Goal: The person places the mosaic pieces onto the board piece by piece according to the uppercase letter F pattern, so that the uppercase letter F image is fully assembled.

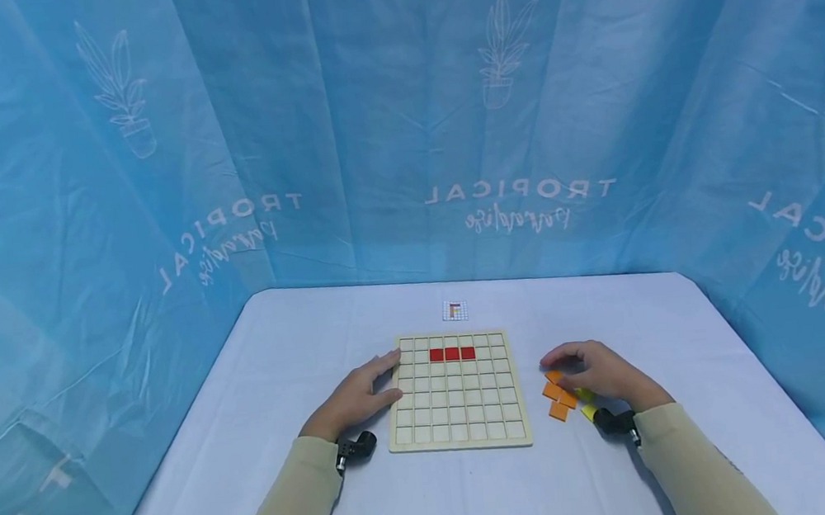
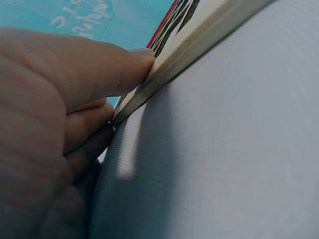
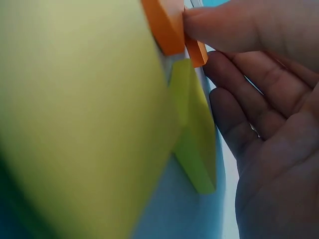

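My left hand [image 1: 357, 393] lies at the left edge of a pale grid board [image 1: 460, 443]. Its thumb [image 2: 127, 69] rests on the rim, and the other fingers lie along the side. Three red tiles [image 1: 452, 354] fill a row of cells near the board's top. Right of the board, my right hand [image 1: 598, 368] hovers over several orange tiles [image 1: 557, 411]. Its thumb touches an orange tile [image 3: 197, 54], with the fingers loosely bent past it; the index fingertip is hidden in the right wrist view. Yellow tiles [image 3: 197, 134] lie beneath the palm.
A small printed pattern card [image 1: 455, 310] lies behind the board on the white tabletop [image 1: 435, 496]. A blue printed curtain [image 1: 398, 109] stands around the table's back and sides. Each wrist carries a small black camera.
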`<state>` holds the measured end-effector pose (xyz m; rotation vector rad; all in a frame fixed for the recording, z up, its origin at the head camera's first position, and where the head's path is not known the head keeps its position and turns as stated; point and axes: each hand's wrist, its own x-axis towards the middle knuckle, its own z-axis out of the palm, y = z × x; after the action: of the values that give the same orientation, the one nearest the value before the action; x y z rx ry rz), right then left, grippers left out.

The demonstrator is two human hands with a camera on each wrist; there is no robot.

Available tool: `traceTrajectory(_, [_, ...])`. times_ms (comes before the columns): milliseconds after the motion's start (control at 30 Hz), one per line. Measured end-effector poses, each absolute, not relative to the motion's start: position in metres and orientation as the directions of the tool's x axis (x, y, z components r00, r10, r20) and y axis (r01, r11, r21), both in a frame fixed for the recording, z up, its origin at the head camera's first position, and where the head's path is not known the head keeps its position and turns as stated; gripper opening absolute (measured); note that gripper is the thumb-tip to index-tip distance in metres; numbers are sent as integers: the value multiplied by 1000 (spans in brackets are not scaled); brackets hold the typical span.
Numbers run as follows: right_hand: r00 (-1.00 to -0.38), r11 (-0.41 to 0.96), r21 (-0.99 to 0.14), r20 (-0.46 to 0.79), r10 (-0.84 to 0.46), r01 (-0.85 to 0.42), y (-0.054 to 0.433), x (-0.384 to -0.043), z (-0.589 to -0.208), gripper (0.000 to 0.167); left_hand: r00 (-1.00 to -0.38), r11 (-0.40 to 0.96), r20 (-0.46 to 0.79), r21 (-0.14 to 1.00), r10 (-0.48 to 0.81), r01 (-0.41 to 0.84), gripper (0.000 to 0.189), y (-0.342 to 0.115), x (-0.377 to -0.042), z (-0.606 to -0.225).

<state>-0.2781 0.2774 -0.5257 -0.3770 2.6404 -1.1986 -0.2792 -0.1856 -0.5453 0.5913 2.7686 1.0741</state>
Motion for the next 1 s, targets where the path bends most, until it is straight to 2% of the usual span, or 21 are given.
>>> traceTrajectory(600, [-937,693,-663,39,-346,-284,271,-275,-529,26,-915,673,38,665,403,324,73,-185,-279,-546])
traceTrajectory(1000, [-967,724,-661,10,-256,-198,265,-280,-530,26,-915,682,36,655,402,325,73,-185,-280,-546])
